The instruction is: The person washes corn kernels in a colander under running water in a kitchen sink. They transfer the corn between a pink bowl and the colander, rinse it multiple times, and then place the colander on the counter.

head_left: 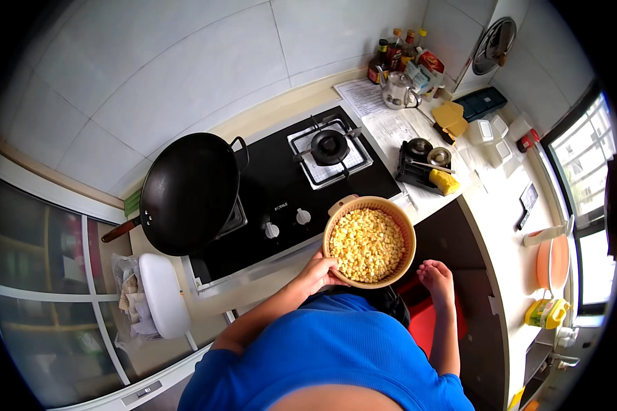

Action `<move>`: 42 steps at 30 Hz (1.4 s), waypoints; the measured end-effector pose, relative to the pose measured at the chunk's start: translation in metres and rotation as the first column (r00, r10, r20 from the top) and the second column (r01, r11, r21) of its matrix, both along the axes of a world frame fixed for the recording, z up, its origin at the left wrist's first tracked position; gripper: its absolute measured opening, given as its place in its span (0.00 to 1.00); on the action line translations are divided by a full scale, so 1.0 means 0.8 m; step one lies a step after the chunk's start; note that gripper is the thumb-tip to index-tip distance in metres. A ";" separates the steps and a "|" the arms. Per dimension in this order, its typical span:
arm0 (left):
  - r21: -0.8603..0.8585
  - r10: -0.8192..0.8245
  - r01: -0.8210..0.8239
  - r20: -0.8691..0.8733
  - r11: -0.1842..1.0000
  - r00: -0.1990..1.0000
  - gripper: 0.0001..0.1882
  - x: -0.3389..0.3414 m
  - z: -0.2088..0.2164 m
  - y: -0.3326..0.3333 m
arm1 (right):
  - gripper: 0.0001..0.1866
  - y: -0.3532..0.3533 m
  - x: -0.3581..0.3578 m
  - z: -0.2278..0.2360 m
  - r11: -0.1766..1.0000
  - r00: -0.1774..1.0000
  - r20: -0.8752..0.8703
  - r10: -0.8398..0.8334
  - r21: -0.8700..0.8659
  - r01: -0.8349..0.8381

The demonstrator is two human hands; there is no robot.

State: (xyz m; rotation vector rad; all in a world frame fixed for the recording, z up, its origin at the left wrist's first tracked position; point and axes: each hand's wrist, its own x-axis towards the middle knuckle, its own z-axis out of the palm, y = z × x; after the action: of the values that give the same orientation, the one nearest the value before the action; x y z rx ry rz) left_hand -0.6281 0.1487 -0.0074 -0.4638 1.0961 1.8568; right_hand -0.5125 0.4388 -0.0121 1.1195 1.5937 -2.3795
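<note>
A round tan bowl (pixel 408 236) with a short handle tab is filled with loose yellow corn kernels (pixel 367 245). My left hand (pixel 317 272) grips its near left rim, holding it up in front of my body by the stove's front edge. Just right of the bowl, and apart from it, my right hand (pixel 437 279) has its fingers curled together; whatever may be inside them is hidden. On the left burner of the black gas stove (pixel 260 185) sits a large black wok (pixel 188 195), its inside bare and its wooden handle pointing left.
The right burner (pixel 329 147) has no pan on it. Beyond it stand a steel kettle (pixel 399 90) and several sauce bottles. A black tray (pixel 425 164) with small steel bowls and a yellow cloth lies on the right counter. A white lidded bin (pixel 163 296) hangs at left.
</note>
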 end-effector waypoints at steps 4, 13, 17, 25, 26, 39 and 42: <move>0.024 0.076 -0.078 0.078 0.997 0.994 0.28 0.009 -0.014 -0.013 | 0.06 0.014 -0.023 -0.007 0.999 0.999 0.005 0.049 -0.009 -0.049; -0.179 0.387 -0.421 -0.195 0.889 0.901 0.29 -0.010 0.019 -0.108 | 0.07 0.019 -0.041 -0.016 0.994 0.993 0.063 0.104 -0.032 -0.102; -0.162 0.295 -0.331 -0.213 0.930 0.931 0.31 -0.017 0.024 -0.110 | 0.07 0.018 -0.056 -0.020 0.992 0.991 0.060 0.122 -0.028 -0.121; -0.096 0.230 -0.231 -0.019 0.968 0.973 0.27 -0.018 -0.037 -0.026 | 0.07 0.018 -0.069 -0.012 0.989 0.989 0.039 0.143 -0.037 -0.141; -0.089 0.230 -0.233 -0.038 0.968 0.972 0.28 -0.017 -0.039 -0.020 | 0.07 0.020 -0.065 -0.011 0.991 0.990 0.043 0.133 -0.032 -0.131; -0.006 0.251 -0.252 -0.029 0.968 0.967 0.29 -0.023 -0.072 -0.018 | 0.06 0.056 -0.057 -0.006 0.999 0.999 -0.018 0.035 -0.017 -0.035; -0.104 0.224 -0.223 -0.003 0.969 0.975 0.31 -0.020 -0.048 -0.025 | 0.05 0.077 -0.048 -0.030 0.998 0.997 -0.075 0.024 -0.050 -0.028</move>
State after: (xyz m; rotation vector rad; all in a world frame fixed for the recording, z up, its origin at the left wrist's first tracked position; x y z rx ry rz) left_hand -0.6443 0.1288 -0.0454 -0.6795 1.1783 1.9958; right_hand -0.5512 0.5006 -0.0363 1.0068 1.5502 -2.4575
